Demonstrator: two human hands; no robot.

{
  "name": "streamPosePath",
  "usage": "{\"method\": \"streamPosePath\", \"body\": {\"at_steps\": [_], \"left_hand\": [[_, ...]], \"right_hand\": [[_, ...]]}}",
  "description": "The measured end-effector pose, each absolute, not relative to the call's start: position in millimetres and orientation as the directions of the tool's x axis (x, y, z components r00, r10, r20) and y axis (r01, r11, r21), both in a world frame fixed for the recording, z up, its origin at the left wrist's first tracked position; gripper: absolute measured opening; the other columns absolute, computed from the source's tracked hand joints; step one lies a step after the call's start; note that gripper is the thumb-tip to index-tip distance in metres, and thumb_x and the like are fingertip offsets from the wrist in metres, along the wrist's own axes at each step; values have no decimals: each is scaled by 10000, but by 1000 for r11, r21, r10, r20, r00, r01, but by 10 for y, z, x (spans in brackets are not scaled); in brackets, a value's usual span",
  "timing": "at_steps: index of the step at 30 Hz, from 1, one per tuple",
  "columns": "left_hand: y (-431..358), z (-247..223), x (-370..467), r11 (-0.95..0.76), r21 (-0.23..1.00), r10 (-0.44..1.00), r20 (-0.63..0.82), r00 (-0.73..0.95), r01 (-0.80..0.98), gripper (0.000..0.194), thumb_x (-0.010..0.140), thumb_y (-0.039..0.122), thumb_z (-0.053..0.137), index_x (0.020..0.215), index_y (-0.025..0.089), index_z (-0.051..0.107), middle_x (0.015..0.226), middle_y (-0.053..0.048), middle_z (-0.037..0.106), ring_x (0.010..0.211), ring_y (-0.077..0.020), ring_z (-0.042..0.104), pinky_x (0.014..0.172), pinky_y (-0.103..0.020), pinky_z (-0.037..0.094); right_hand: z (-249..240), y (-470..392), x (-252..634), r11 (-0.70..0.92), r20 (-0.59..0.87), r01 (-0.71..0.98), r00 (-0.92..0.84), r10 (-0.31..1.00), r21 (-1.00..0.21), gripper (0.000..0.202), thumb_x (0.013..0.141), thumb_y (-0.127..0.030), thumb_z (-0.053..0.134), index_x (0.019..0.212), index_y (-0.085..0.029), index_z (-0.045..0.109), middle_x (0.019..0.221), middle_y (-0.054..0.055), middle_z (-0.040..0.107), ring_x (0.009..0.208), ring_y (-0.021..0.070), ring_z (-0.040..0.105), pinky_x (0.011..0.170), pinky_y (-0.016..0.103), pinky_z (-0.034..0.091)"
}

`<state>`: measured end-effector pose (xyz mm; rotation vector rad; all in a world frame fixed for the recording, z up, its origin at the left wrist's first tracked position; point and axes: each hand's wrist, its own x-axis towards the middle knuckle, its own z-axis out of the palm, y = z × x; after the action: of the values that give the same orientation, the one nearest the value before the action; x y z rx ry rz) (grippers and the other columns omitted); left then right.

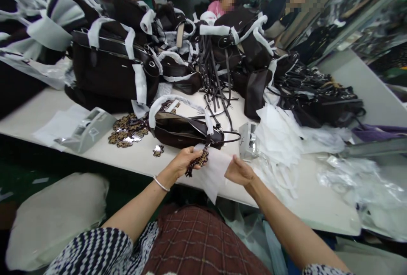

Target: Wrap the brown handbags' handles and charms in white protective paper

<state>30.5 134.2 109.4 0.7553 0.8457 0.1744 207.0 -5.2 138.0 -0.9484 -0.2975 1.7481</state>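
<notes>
My left hand [186,160] is closed on a leopard-print charm [201,159] with dark tassel-like strands, which hangs by the near right side of a small dark handbag [171,135]. The bag lies unzipped on the table, its handle [181,99] wrapped in white material. Between my hands hangs a sheet of thin white paper [214,173]. My right hand [240,171] pinches the right edge of that paper. A loose flower-shaped charm [158,150] lies in front of the bag, and a pile of similar charms [127,130] is to its left.
Tape dispensers stand left [89,133] and right [248,141] on the white table [133,160]. Right of them is a stack of white paper sheets [276,130]. Dark handbags [111,71] and straps [216,71] fill the back. Clear plastic bags [362,181] lie at right. Other people work across the table.
</notes>
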Motion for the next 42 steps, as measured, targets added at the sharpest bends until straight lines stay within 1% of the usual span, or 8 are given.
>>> {"method": "streamPosePath", "body": {"at_steps": [4,8,15,19,23,31,36,42], "left_hand": [[1292,1056,308,724,671,427,-617,661,159,395,748,311,807,953,127,524,847,-85,713,643,-189,718,396,-191,536],[1213,1000,283,719,675,433,-620,655,164,653,696,327,853,1178,130,459,815,-66,718,597,-186,697,409,-233,554],[1217,948,282,624,735,481,-628,611,265,723,671,400,852,1207,125,452,814,-68,708,644,-200,687,439,-244,529],[1197,1012,240,227,831,648,-518,558,508,517,726,494,770,1068,167,560,798,-58,679,732,-226,676,582,-288,527],[1146,1093,183,-266,694,857,-147,493,669,428,699,552,757,884,184,641,1022,-112,642,1073,-314,587,881,-375,467],[874,1007,147,23,876,864,-260,432,482,418,758,378,718,1071,180,525,924,-20,664,819,-191,623,742,-280,475],[558,1107,308,-159,762,933,-91,347,628,242,872,199,547,1113,208,544,1051,-55,661,977,-211,626,872,-309,469],[328,1219,486,-282,605,914,-67,400,745,433,899,155,442,1330,170,486,1123,-120,590,1052,-245,598,922,-363,481]], "right_hand": [[1231,-213,1542,-204,-491,-790,138,860,-579,614,675,-511,800,1185,-201,658,1211,111,695,1167,292,614,1053,463,437],[1088,10,1323,-185,-648,-775,343,680,-605,391,661,-371,826,978,-173,708,920,79,765,941,286,698,925,461,528],[1111,223,1488,-342,-631,-649,279,724,-680,482,592,-407,877,971,-152,721,891,77,764,785,240,689,781,401,552],[1037,291,1530,-304,-626,-642,360,692,-704,492,492,-381,919,877,-145,726,814,57,757,739,224,674,789,404,546],[1031,338,1632,-327,-599,-616,304,740,-717,492,469,-374,930,858,-147,733,807,46,752,731,211,670,807,403,543],[970,369,1805,-393,-602,-575,230,765,-718,485,436,-376,940,814,-155,730,803,48,749,739,209,665,810,396,530],[858,380,1747,-342,-546,-536,284,788,-772,387,461,-340,908,760,-167,735,773,27,744,711,188,639,769,351,508],[820,433,1707,-290,-502,-508,350,791,-811,279,503,-329,867,688,-184,716,677,-7,706,629,168,592,665,315,477]]}}
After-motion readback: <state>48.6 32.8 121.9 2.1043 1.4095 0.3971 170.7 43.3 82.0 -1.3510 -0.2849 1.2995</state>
